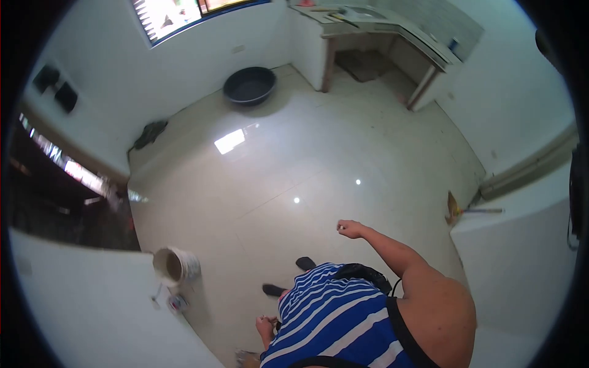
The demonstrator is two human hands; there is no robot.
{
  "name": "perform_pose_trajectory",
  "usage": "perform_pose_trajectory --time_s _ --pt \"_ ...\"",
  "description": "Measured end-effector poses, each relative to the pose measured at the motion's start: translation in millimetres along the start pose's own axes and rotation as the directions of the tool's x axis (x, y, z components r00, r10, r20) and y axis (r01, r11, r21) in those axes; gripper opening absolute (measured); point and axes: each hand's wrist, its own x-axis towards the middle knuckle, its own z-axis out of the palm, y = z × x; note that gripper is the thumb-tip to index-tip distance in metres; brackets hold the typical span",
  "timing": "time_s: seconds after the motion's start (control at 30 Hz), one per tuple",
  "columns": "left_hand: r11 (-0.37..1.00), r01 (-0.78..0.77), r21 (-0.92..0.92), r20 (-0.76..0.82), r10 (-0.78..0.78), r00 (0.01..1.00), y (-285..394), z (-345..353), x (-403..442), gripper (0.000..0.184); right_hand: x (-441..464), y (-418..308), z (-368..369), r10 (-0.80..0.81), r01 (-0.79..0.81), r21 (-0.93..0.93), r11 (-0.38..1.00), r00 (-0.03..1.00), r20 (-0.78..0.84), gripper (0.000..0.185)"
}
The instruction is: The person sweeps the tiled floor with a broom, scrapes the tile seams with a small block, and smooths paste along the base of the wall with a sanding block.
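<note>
My right hand [350, 229] is held out over the tiled floor, ahead of my striped blue top [343, 306]. Its fingers are curled around something small and pale that I cannot make out. Low at my left side, my left hand [265, 326] is partly hidden by my body, its fingers bent near something small and white. A black bag [362, 274] rests against my front. My dark shoes [305, 264] show on the floor.
A bucket [175, 265] and a can [178, 303] stand beside the left wall. A black basin [250, 86] lies below the window. The counter [386, 26] is at the back right; a broom [455, 210] leans out at right. A dark cloth [150, 134] lies by the wall.
</note>
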Motion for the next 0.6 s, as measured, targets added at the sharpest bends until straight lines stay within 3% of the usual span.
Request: perform_pose_trajectory --time_s 0.07,0.1,0.13,0.17,0.2,0.23,0.27,0.3,0.33,0.37,0.43,0.47,0.53,0.6 --pt "0.954 -0.126 0.271 0.13 0.093 0.987 19.1 -32.3 33.8 0.02 -4.9 -35.9 0.3 -0.031 0.037 0.172 0.984 0.999 -0.039 0.03" --pt "0.815 -0.303 0.494 0.238 0.209 0.949 8.9 -64.5 65.9 0.018 -2.0 -38.0 11.9 -0.05 0.067 0.178 0.982 0.994 -0.098 0.028" --pt "0.432 -0.556 0.71 0.418 0.376 0.827 -9.6 -98.8 101.5 0.017 10.3 -27.7 45.4 -0.033 0.053 0.131 0.99 0.989 -0.147 0.028" --pt "0.088 -0.618 0.781 0.515 0.47 0.717 -15.4 -123.9 133.5 0.016 23.8 -12.5 75.6 -0.041 0.056 0.066 0.996 0.977 -0.208 0.029" --pt "-0.274 -0.715 0.643 0.738 0.47 0.484 8.5 -146.8 147.4 0.015 11.6 -15.4 92.8 -0.031 0.076 0.151 0.986 0.96 -0.28 0.029" --pt "-0.262 -0.707 0.657 0.719 0.501 0.483 28.8 -162.0 171.2 0.015 5.2 -9.3 113.0 0.05 -0.006 0.187 0.982 0.971 -0.232 0.03" --pt "0.266 -0.64 0.721 0.489 0.459 0.742 44.7 -184.0 187.9 0.015 -12.7 -10.6 129.9 0.148 -0.098 0.258 0.961 0.972 -0.184 0.031" --pt "0.628 -0.428 0.65 0.304 0.301 0.904 65.3 -192.9 197.8 0.014 -26.6 -2.0 153.6 0.179 -0.139 0.226 0.964 0.969 -0.168 0.031" --pt "0.88 -0.148 0.452 0.093 0.119 0.989 86.7 -201.3 207.4 0.014 -34.7 13.9 185.9 0.241 -0.206 0.196 0.959 0.954 -0.177 0.031" --pt "0.965 0.076 0.252 -0.077 -0.058 0.995 120.2 -202.1 221.2 0.014 -49.4 21.6 206.0 0.258 -0.228 0.224 0.948 0.959 -0.115 0.031" --pt "0.92 -0.008 0.393 -0.053 0.031 0.998 170.9 -201.4 252.5 0.015 -90.6 6.2 230.0 0.427 -0.348 0.352 0.869 0.887 -0.177 0.029" --pt "0.907 -0.012 0.421 -0.03 0.027 0.999 194.6 -193.9 269.0 0.014 -102.0 6.8 247.3 0.438 -0.356 0.363 0.861 0.881 -0.177 0.029" --pt "0.876 -0.031 0.48 0.015 0.027 1.0 236.4 -161.3 289.2 0.014 -126.9 10.3 280.2 0.622 -0.471 0.6 0.646 0.781 -0.057 0.028" --pt "0.796 -0.154 0.586 0.124 0.1 0.987 275.9 -110.4 293.9 0.015 -138.6 12.4 298.2 0.614 -0.501 0.581 0.641 0.79 0.003 0.026"
